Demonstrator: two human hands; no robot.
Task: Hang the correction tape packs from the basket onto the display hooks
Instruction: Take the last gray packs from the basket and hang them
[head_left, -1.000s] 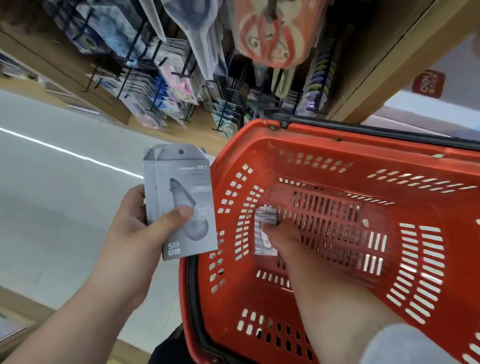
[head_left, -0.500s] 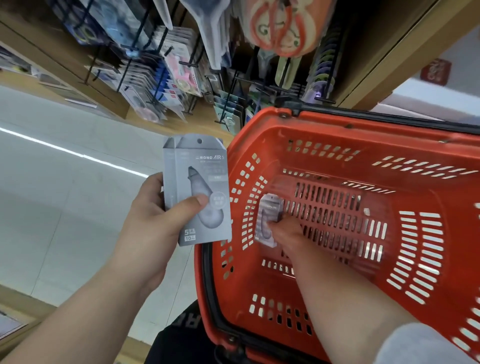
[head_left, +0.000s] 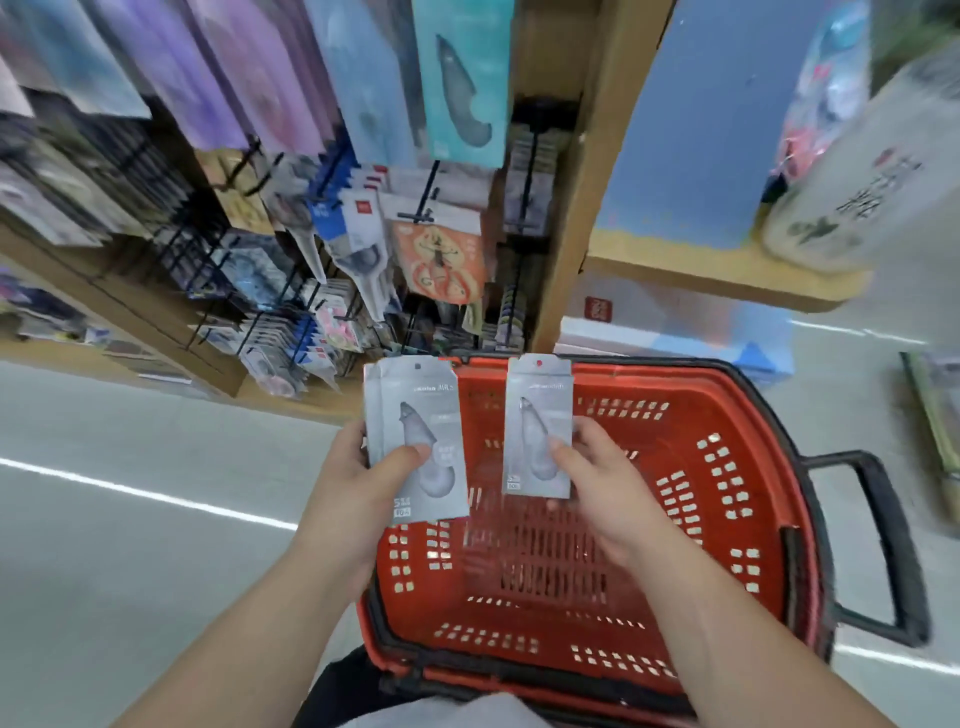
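Over the basket (head_left: 623, 370) rim, our left hand (head_left: 358, 499) grips stacked packs (head_left: 415, 415), right hand (head_left: 597, 483) pinches a single pack (head_left: 540, 410) — basket looks emptied. Hooks (head_left: 415, 214) next.

The basket (head_left: 753, 483) is red moulded plastic, smooth with a dull sheen, and its walls are pierced with slots. Its handle (head_left: 891, 545) at the right is black plastic, matt. The left pack (head_left: 415, 410) and the right pack (head_left: 537, 410), at the centre of the frame, are grey card with a faint satin finish. The hooks (head_left: 427, 192) above them are thin black wire, seemingly painted metal. The teal pack (head_left: 457, 78) at the top looks glossy. The upright (head_left: 582, 182) is pale wood, matt. The floor (head_left: 130, 571) is smooth, pale grey and slightly reflective. The sleeve (head_left: 467, 712) at the bottom edge is grey matt cloth.
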